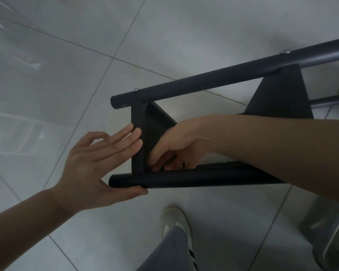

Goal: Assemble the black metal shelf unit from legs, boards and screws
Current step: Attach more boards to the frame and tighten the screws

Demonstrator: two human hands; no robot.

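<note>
The left hand is spread wide, its straight fingers pressing flat on the end edge of a black board, the thumb lying under the near leg. The right hand reaches inside the frame, just behind that board; its fingers curl down at the joint of board and near leg, round something small with a metallic glint, though what it is cannot be told. The shelf unit lies on its side on pale glossy floor tiles. Its legs are round matte black tubes; the far leg carries two silvery screw heads. A second board stands farther along. Below, a white shoe with dark stripes and a grey trouser leg show. No writing is legible.
</note>
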